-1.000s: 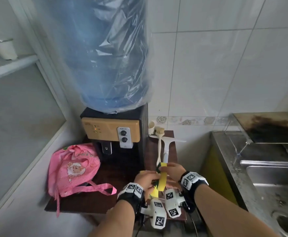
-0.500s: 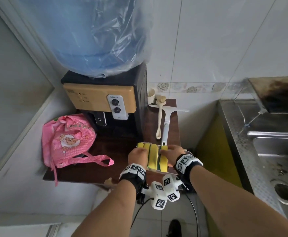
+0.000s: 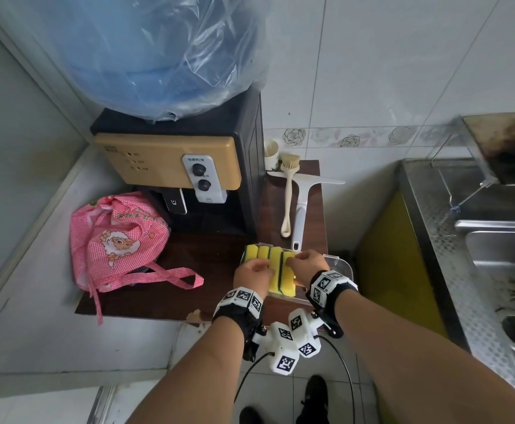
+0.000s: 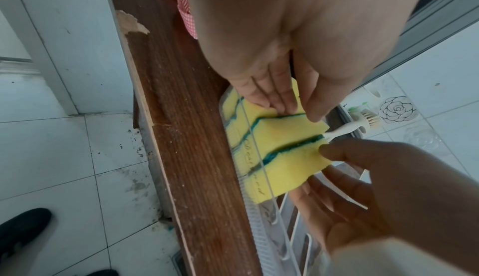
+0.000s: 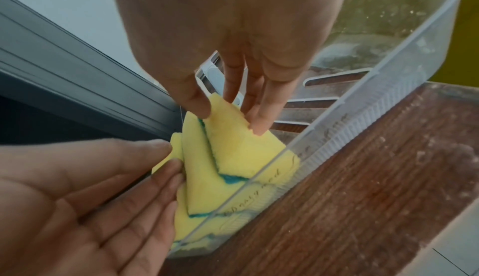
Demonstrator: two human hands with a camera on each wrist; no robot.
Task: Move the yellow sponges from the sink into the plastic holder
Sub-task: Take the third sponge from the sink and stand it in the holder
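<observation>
Several yellow sponges with green scouring layers stand on edge, side by side, in the left end of a clear plastic holder on the dark wooden table. My left hand lies with straight fingers against the left sponges. My right hand pinches the top corner of the rightmost sponge, thumb on one face and fingers on the other. In the right wrist view the holder shows a bare slotted floor to the right of the sponges.
A water dispenser with a wrapped blue bottle stands at the table's back. A pink bag lies left. A dish brush, a white squeegee and a cup lie behind the holder. The steel sink is at the right.
A sponge that both hands held upright above the table now stands in the holder beside the others. Both hands have come down onto the sponges.
</observation>
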